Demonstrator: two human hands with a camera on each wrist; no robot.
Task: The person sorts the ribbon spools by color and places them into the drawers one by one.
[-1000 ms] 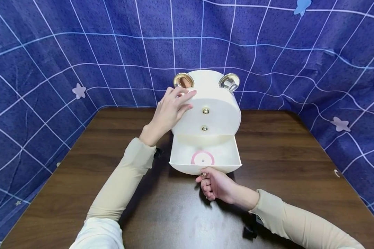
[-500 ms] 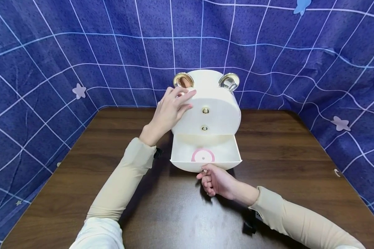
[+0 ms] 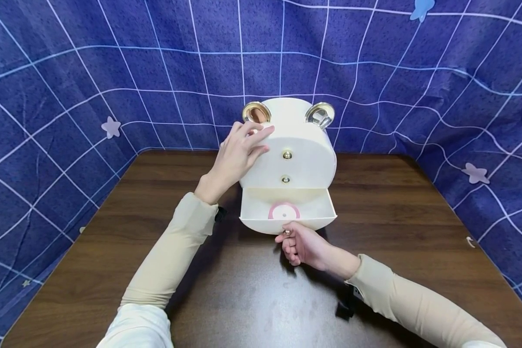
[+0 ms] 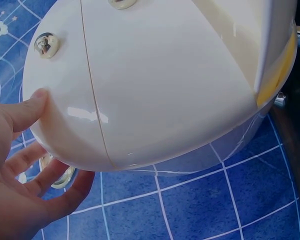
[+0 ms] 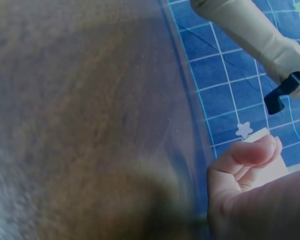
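A white, rounded drawer cabinet (image 3: 309,166) with two shiny gold ears stands upright at the back of the table. Its lowest drawer (image 3: 252,223) is pulled partway out. Inside lies a round white disc with a pink rim (image 3: 284,211), its near part hidden by the drawer front. My right hand (image 3: 306,247) pinches the small gold drawer knob (image 3: 286,232) between thumb and index finger. With my left hand (image 3: 237,153) I grip the cabinet's upper left edge. The left wrist view shows the thumb (image 4: 32,110) on the front face and the other fingers round the edge.
The cabinet's two upper drawers, with gold knobs (image 3: 287,154), are closed. A dark brown wooden table (image 3: 387,212) lies beneath everything. Close behind the cabinet hangs a blue grid-patterned cloth (image 3: 178,72), which also runs along both sides.
The lowest drawer has slid inward a little, and my right hand has moved with it toward the cabinet. My left hand keeps its place on the cabinet.
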